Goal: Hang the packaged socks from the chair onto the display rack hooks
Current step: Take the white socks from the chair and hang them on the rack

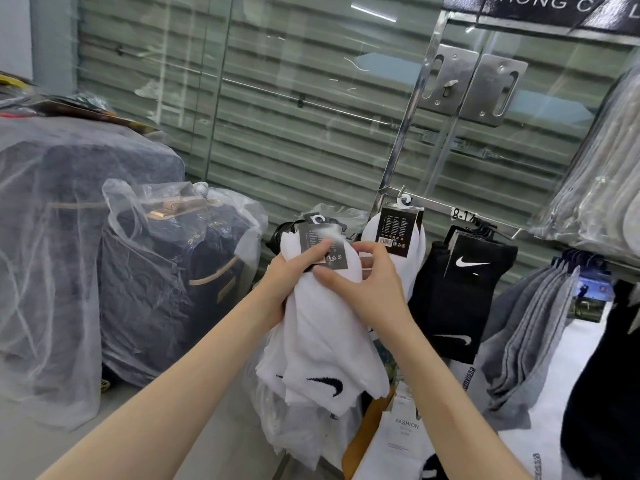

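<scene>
I see a bundle of white socks [322,327] held up in front of the display rack [446,206], its dark label card [320,245] and hook at the top, blurred so I cannot read it. My left hand [289,278] is wrapped around the bundle from the left, thumb pressed on the card. My right hand [367,285] comes in from the right, fingers curled and pinching the top of the bundle just below the card. Both forearms reach up from the bottom edge of the view. One hung white pair [398,237] already sits on the rack's hook, with black socks [460,292] beside it and grey socks [533,327] further right. The chair is hidden behind the bundle; wrapped luggage [166,282] stands left.
</scene>
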Action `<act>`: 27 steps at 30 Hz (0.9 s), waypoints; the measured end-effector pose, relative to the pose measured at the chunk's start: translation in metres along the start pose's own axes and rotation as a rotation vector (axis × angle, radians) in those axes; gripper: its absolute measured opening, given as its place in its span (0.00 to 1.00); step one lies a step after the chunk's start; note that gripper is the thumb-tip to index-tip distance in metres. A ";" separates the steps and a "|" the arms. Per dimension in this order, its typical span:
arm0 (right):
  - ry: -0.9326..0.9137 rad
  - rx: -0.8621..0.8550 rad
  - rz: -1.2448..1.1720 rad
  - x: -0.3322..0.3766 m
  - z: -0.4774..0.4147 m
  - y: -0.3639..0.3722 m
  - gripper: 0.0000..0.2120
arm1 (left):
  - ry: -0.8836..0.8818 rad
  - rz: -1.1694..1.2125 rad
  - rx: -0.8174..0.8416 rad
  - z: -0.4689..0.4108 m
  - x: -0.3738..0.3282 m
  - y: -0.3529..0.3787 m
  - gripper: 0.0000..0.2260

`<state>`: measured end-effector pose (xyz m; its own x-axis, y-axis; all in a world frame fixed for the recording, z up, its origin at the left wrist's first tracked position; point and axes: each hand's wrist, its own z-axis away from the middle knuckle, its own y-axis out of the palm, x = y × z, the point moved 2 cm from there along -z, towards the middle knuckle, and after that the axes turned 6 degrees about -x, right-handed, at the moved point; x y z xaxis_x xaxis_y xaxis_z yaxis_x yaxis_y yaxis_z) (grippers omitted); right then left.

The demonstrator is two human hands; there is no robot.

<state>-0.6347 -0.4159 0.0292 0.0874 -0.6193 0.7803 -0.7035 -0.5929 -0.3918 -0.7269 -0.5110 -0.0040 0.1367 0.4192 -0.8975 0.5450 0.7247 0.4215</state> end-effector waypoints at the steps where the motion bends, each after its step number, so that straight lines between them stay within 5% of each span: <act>1: 0.014 0.001 0.002 -0.001 -0.002 -0.001 0.27 | -0.008 -0.014 0.000 0.000 0.000 -0.001 0.22; 4: 0.041 -0.043 -0.083 -0.001 -0.010 -0.005 0.18 | -0.052 -0.035 0.047 0.001 0.001 -0.007 0.34; 11: 0.261 -0.050 -0.336 -0.017 -0.032 -0.023 0.13 | -0.082 0.019 0.007 0.000 0.007 -0.020 0.22; 13: 0.243 -0.052 -0.303 -0.020 -0.038 -0.032 0.12 | -0.119 0.038 -0.032 -0.002 0.008 -0.027 0.23; 17: 0.121 -0.095 -0.189 -0.017 -0.048 -0.043 0.10 | -0.147 0.121 -0.032 -0.005 0.008 -0.037 0.09; 27: 0.083 -0.316 -0.259 -0.028 -0.042 -0.039 0.10 | -0.133 0.083 0.013 -0.007 0.006 -0.025 0.08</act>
<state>-0.6390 -0.3541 0.0430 0.2418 -0.4195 0.8750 -0.8489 -0.5283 -0.0188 -0.7459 -0.5228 -0.0195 0.2893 0.4008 -0.8693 0.5378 0.6832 0.4940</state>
